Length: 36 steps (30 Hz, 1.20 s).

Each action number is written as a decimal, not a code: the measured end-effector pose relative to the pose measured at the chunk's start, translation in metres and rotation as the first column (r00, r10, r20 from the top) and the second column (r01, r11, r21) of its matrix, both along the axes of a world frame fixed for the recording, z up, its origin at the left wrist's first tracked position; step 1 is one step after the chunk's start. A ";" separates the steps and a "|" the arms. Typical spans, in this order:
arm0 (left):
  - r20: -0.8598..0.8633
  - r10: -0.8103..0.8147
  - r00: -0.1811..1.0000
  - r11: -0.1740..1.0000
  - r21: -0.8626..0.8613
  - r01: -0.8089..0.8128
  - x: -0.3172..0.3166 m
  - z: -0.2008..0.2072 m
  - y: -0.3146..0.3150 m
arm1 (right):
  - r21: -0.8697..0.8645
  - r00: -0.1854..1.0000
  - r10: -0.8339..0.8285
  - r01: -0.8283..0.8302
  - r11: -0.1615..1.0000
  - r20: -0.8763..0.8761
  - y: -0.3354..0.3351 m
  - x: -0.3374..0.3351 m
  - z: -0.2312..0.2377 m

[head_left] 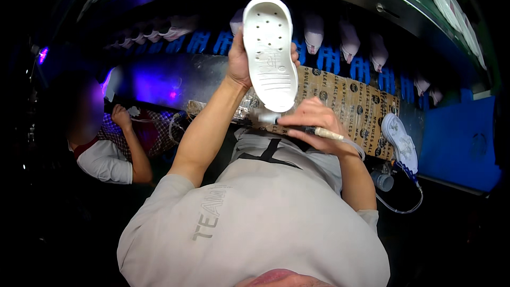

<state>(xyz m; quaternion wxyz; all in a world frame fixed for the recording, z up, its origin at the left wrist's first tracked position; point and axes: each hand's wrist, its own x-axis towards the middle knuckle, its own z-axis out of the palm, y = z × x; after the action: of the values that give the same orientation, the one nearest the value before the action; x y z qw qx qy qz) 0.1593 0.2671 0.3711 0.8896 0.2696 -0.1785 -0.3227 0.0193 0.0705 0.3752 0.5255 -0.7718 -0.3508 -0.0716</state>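
Observation:
My left hand (240, 59) grips a white shoe sole (272, 58), held upright with its hollow inner face toward me. Fingers wrap behind it and show at its right edge. Small holes dot the wide upper part; grooves cross the lower part. In my right hand (317, 121) is a brush with a pale-tipped handle (329, 134). Its whitish head is beside the lower end of the sole; whether the two touch I cannot tell. Another white sole (401, 143) rests at the right end of the bench.
Printed brown cardboard (345, 103) covers part of the metal bench (212, 72). Behind it, pale pink shoe uppers (349, 42) stand along a row of blue holders (328, 59). A blue panel (457, 141), a small cup (383, 182) and a cable are at right. A co-worker (114, 149) sits left.

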 end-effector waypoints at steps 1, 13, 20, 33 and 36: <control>0.055 -0.013 0.998 0.999 0.043 0.011 0.004 0.006 0.002 | 0.061 0.988 0.120 -0.114 0.992 -0.096 -0.002 0.001 0.001; 0.295 -0.353 0.888 0.630 0.776 -0.008 0.022 0.053 -0.018 | -0.101 0.990 -0.114 0.106 0.989 -0.080 -0.002 -0.002 0.017; 0.271 -0.638 0.720 0.249 0.958 -0.140 0.018 0.062 -0.035 | -0.154 0.966 -0.255 0.247 0.957 -0.037 -0.004 -0.006 0.023; 0.151 -0.775 0.613 0.069 0.985 -0.155 0.011 0.074 -0.031 | -0.208 0.991 -0.128 0.132 0.969 0.034 -0.037 -0.009 0.029; 0.188 -0.761 0.621 0.111 0.981 -0.161 0.015 0.069 -0.023 | -0.333 0.970 -0.203 0.236 0.913 0.131 -0.039 -0.010 0.034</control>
<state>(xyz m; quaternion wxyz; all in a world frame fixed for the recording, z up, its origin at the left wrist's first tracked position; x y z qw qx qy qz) 0.1739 0.2437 0.4405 0.2672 0.8084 -0.3042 -0.4273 0.0096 0.0319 0.4096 0.3533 -0.8823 -0.2931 -0.1035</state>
